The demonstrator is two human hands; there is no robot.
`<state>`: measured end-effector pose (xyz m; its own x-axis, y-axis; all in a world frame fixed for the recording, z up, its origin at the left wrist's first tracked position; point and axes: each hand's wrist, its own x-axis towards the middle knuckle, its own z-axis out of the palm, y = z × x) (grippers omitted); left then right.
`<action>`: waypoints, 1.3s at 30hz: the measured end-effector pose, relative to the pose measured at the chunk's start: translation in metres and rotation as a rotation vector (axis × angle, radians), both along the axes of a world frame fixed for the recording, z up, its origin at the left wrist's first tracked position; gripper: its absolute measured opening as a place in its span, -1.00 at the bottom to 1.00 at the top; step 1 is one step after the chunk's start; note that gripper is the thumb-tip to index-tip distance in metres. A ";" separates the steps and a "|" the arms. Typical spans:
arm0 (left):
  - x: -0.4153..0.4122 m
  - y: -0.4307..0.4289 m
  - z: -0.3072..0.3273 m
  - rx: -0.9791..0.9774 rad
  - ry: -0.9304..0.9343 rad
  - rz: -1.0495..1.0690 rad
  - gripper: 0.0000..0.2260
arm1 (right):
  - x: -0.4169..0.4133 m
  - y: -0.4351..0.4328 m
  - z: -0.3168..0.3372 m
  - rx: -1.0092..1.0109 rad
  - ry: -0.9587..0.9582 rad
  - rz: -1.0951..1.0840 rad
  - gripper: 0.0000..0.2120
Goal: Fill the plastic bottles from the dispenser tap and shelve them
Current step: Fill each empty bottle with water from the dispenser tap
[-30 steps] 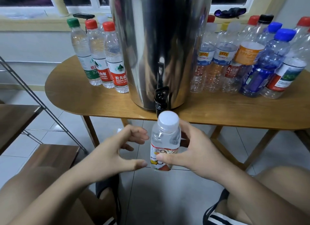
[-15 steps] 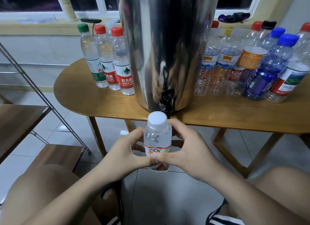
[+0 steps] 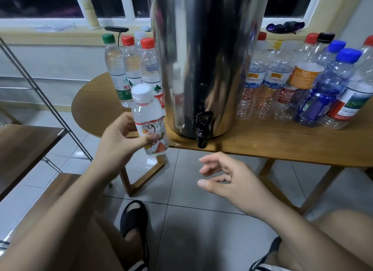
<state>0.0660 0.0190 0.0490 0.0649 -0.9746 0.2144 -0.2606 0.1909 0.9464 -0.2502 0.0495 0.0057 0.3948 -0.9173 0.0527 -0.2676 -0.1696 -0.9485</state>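
A small clear bottle (image 3: 148,117) with a white cap and an orange-patterned label is full of water and tilts slightly. My left hand (image 3: 119,138) grips its lower half, left of the steel dispenser (image 3: 203,58). The black tap (image 3: 202,129) juts over the table's front edge, with nothing under it. Below and right of the tap, my right hand (image 3: 228,177) hovers with fingers apart and holds nothing. Three capped, filled bottles (image 3: 131,68) stand on the table left of the dispenser. Several empty bottles (image 3: 302,85) crowd the right side.
The wooden table (image 3: 282,141) has angled legs over a tiled floor. A metal-framed rack with wooden shelves (image 3: 26,141) stands at the left. My knees and sandalled feet fill the bottom. A white squeeze bottle (image 3: 87,8) and a phone sit on the window sill.
The capped bottle passed from my right hand to my left and moved up and left, away from the tap. My right hand let go and dropped lower with fingers spread.
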 end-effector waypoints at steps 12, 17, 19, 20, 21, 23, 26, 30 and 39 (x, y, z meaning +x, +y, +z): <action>0.026 -0.073 0.001 0.013 -0.075 0.233 -0.41 | -0.007 -0.007 -0.016 0.043 0.050 -0.016 -0.67; 0.027 -0.091 -0.006 -0.055 -0.124 0.361 -0.43 | -0.008 -0.008 -0.018 0.041 0.047 -0.017 -0.68; 0.026 -0.097 -0.007 -0.072 -0.159 0.387 -0.48 | -0.008 -0.008 -0.017 0.042 0.051 -0.016 -0.69; 0.026 -0.100 -0.007 -0.078 -0.179 0.397 -0.49 | -0.007 -0.008 -0.017 0.042 0.055 -0.016 -0.70; 0.026 -0.103 -0.007 -0.082 -0.196 0.403 -0.50 | -0.007 -0.008 -0.016 0.042 0.060 -0.015 -0.70; 0.024 -0.107 -0.005 -0.081 -0.215 0.404 -0.50 | -0.007 -0.009 -0.016 0.043 0.061 -0.016 -0.70; 0.024 -0.109 -0.004 -0.074 -0.229 0.396 -0.50 | -0.007 -0.010 -0.014 0.041 0.059 -0.030 -0.70; 0.019 -0.099 -0.007 -0.059 -0.255 0.427 -0.56 | -0.011 -0.013 -0.011 0.027 0.028 -0.072 -0.70; -0.016 -0.037 -0.028 -0.013 -0.225 0.239 -0.81 | -0.045 -0.029 0.019 -0.112 -0.082 -0.297 -0.77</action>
<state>0.0496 -0.0181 0.0210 0.2407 -0.9346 0.2619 -0.5016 0.1112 0.8579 -0.2948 0.0202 0.0248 0.1013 -0.9784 0.1802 -0.2442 -0.2001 -0.9489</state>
